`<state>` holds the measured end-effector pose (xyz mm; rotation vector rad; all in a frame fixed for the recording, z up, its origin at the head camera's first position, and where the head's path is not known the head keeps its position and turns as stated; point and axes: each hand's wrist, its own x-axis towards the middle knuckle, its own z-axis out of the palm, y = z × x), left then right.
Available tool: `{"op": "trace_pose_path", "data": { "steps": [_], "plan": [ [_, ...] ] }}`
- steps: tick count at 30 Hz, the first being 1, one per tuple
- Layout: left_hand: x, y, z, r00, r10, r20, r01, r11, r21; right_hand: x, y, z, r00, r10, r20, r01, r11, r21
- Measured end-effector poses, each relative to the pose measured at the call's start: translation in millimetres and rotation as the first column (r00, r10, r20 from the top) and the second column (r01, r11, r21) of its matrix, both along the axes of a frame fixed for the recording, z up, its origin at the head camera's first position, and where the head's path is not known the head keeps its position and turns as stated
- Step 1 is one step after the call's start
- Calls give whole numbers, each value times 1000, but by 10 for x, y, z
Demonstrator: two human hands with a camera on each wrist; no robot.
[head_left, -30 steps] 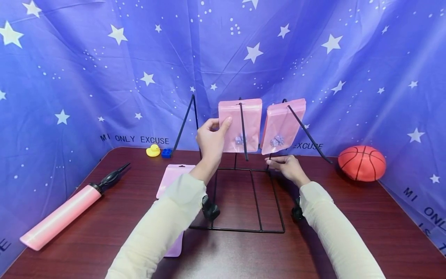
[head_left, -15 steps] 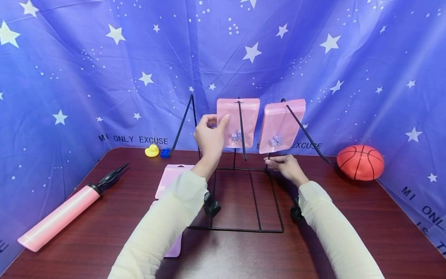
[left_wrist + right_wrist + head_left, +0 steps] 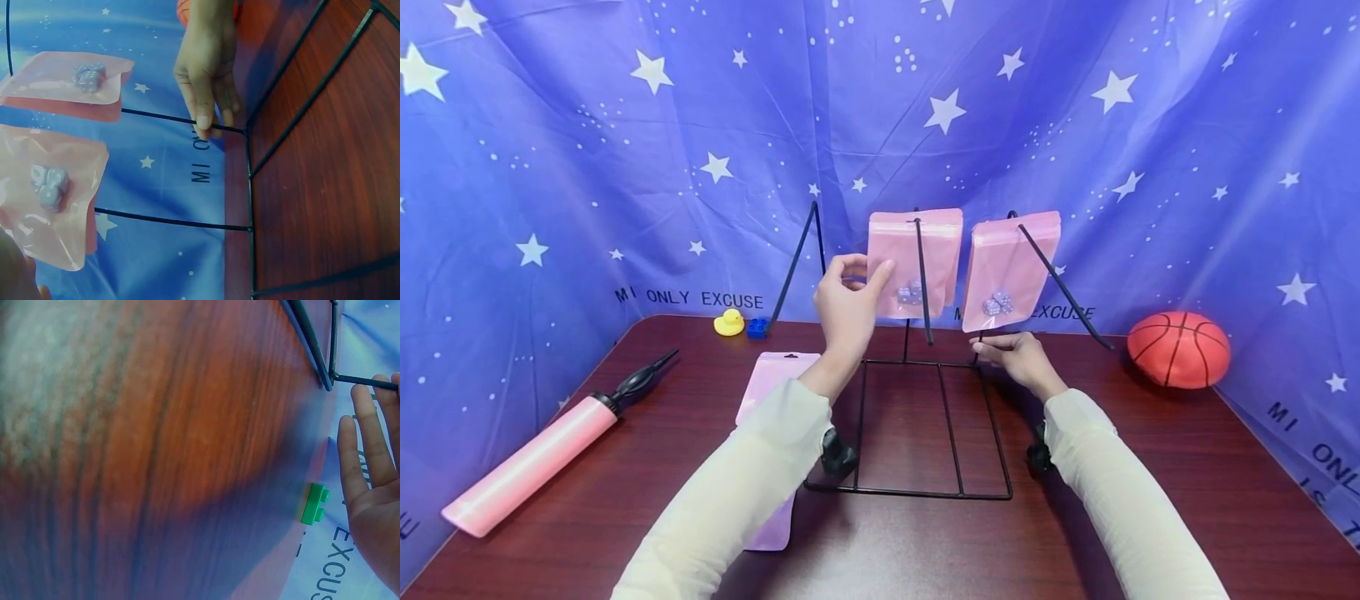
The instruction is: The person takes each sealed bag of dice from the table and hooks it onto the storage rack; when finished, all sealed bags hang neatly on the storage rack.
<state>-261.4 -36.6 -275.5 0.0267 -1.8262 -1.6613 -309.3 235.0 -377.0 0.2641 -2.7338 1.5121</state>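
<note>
A black wire display rack stands on the table, with three hooks slanting up from its back. On the middle hook hangs a pink zip pouch with dotted dice showing through its front, and another pink layer shows behind it. My left hand pinches its left edge, thumb in front and fingers behind. A similar pouch with dice hangs from the right hook. My right hand pinches the rack's right upright below that pouch; its other fingers stretch out in the right wrist view. The left hook carries nothing.
Pink pouches lie flat on the table, partly under my left forearm. A pink hand pump lies far left. A yellow duck and blue block sit at the back; a red ball is right. A green block appears beyond.
My left hand shifts slightly left and down while keeping the pouch's edge. The pouch turns a little, and the layer behind it now shows at its right. My right hand stays on the upright.
</note>
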Motion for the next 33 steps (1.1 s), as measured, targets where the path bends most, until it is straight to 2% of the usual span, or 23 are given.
{"op": "trace_pose_path", "data": {
  "steps": [6,9,12,16,21,24,27,33],
  "plan": [
    [105,-153,-69,999,-17,51,19,999,-42,10,-9,1,1000,13,0,-13,1000,-19],
    [173,-247,-96,995,-47,91,54,995,-85,8,1,-7,1000,21,-3,-21,999,-29],
    [245,-353,-113,985,-106,133,121,987,-107,6,19,-14,1000,25,-9,-25,999,-30],
    [356,-540,-99,955,-197,222,226,967,-115,4,35,-21,1000,27,-15,-27,999,-37],
    [475,-851,-83,911,-236,339,303,940,-160,2,40,-26,999,41,-23,-42,998,-43],
    [553,-1051,-93,889,-262,375,338,928,-155,-6,39,-32,999,44,-21,-45,998,-38],
    [651,-1246,-121,875,-247,417,353,914,-198,-15,34,-33,999,38,-13,-38,999,-29],
    [868,-1555,-216,873,-177,455,335,895,-294,-28,16,-23,1000,23,-7,-23,1000,-10]
  ]
}}
